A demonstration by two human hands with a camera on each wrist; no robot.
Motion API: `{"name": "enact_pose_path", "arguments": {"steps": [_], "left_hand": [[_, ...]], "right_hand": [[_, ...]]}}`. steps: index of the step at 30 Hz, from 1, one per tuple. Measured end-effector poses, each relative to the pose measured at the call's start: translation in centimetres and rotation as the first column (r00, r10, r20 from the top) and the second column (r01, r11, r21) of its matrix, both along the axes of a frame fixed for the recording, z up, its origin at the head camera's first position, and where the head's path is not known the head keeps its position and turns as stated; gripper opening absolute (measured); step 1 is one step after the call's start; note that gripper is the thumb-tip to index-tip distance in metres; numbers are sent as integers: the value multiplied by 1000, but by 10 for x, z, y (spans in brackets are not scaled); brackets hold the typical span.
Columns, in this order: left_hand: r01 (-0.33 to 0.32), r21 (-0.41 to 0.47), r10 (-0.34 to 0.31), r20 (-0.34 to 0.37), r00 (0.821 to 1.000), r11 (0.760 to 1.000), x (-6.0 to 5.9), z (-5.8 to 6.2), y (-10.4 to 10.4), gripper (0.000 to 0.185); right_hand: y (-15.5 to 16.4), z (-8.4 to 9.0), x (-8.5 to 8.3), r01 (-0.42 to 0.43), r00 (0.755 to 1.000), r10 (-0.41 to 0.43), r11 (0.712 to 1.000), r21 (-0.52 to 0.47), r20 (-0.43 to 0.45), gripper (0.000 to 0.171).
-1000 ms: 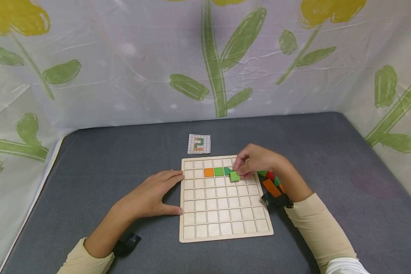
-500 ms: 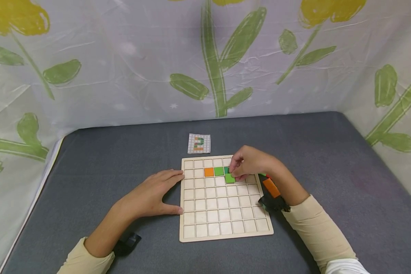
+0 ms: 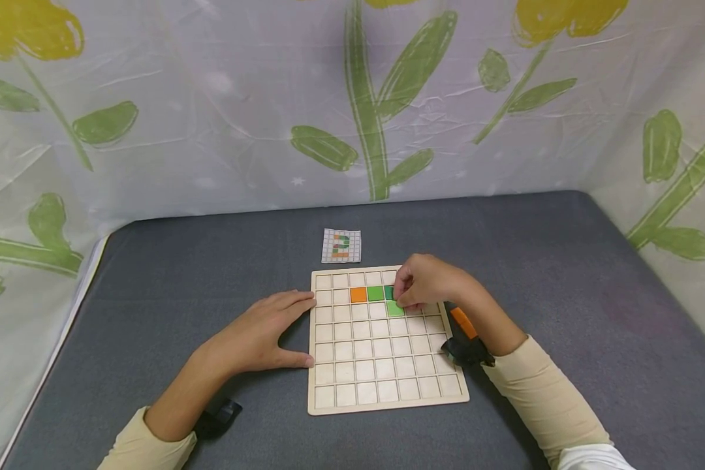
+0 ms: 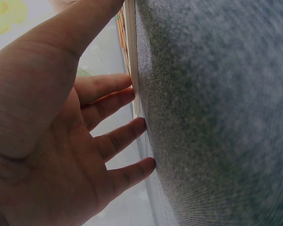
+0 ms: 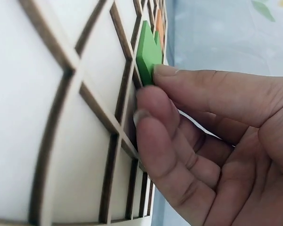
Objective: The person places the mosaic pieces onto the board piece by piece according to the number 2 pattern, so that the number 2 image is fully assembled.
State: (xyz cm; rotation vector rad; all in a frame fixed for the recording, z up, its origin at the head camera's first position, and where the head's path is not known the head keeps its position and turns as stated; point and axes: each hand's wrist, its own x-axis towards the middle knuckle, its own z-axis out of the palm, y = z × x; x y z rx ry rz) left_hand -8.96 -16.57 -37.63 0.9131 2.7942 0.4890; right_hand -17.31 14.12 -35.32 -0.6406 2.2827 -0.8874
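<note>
A pale sheet [image 3: 241, 98] printed with yellow flowers and green leaves is hung beyond the left hand [image 3: 264, 329] and the right hand [image 3: 425, 282] of a person. Below both hands, the bench [image 3: 593, 294] is covered in dark grey cloth. A pale wooden board [image 3: 382, 350], divided into square cells, is set between the left hand and the right wrist, its near edge on the left hand's side touched by that hand's thumb and fingertips, the fingers spread and extended. A white card [image 3: 341, 246] printted with a coloured grid figure is laid beyond the board, ahead of the right hand and to its left. Beside the board, an orange block [image 3: 463, 323] is partly covered by the right wrist. Just left of the right hand, an orange tile [image 3: 358, 295], a green tile [image 3: 375, 294] and a dark-green tile [image 3: 389, 292] are lined up in one row, the last partly hidden by the fingers. In the next row toward the person, a light-green tile [image 3: 395, 309] is pinched at its edge by the right hand's curled fingers and thumb; whether it is fully seated cannot be told.
</note>
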Motion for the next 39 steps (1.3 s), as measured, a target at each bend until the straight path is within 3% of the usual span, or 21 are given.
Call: {"name": "enact_pose_path", "arguments": {"steps": [6, 10, 15, 19, 22, 24, 28, 32, 36, 39], "left_hand": [[1, 6, -1, -7, 1000, 1000, 0, 0, 0, 93], [4, 6, -4, -2, 1000, 1000, 0, 0, 0, 93], [8, 4, -8, -2, 1000, 1000, 0, 1, 0, 92], [10, 6, -10, -3, 1000, 1000, 0, 1, -1, 92], [7, 7, -7, -3, 1000, 1000, 0, 0, -1, 93], [5, 8, -5, -5, 1000, 1000, 0, 0, -2, 93], [11, 8, -11, -8, 1000, 1000, 0, 0, -1, 93], [10, 11, -10, -6, 1000, 1000, -1, 0, -1, 93], [8, 9, -8, 6, 1000, 1000, -1, 0, -1, 93], [8, 7, -8, 14, 1000, 1000, 0, 1, -1, 93]], "right_hand": [[-1, 4, 1, -26, 999, 26, 1000, 0, -34, 8], [17, 17, -4, -32, 995, 35, 999, 28, -90, 4], [58, 35, -7, 15, 986, 24, 972, 235, -162, 6], [78, 37, -2, 51, 998, -37, 901, 431, -40, 18], [80, 33, 0, 62, 991, -112, 863, 502, 71, 23], [80, 30, 0, 64, 986, -136, 851, 521, 101, 20], [82, 27, -4, 100, 986, -153, 850, 517, 61, 17], [88, 24, -9, 143, 989, -137, 873, 467, -46, 14], [91, 19, -15, 172, 980, -113, 891, 420, -163, 28], [92, 20, -15, 172, 974, -89, 888, 426, -207, 25]]}}
